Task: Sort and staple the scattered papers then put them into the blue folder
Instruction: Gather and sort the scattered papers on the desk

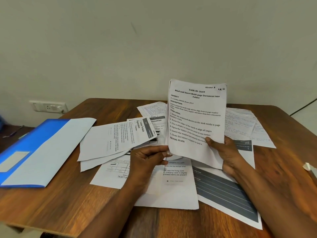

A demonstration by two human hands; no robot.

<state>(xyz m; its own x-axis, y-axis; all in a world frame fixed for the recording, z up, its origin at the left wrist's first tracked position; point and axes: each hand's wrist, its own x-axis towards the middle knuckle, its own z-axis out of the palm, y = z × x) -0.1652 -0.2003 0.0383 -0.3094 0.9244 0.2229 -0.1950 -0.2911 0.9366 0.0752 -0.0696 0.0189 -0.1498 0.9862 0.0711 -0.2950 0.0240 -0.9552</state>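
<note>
Two hands hold your upright white printed sheaf (196,117) right of centre, long axis vertical: right hand (221,152) pinching its lower right edge, left hand (147,157) gripping the lower left corner. Loose white sheets (120,140) fan out just left, nearer your left hand; the flat blue plastic folder (32,145) lies far left on the brown wooden table (77,200).

My right hand (224,150) and left hand (147,157) hold a printed stack (195,117) upright over scattered papers (171,186); the blue folder (34,152) lies left on the table (68,200).

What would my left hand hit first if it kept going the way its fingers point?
The left hand points right, toward the held sheets. It already touches their lower left edge, so it would meet those first; beyond them is the right hand, though depth is unclear.
</note>
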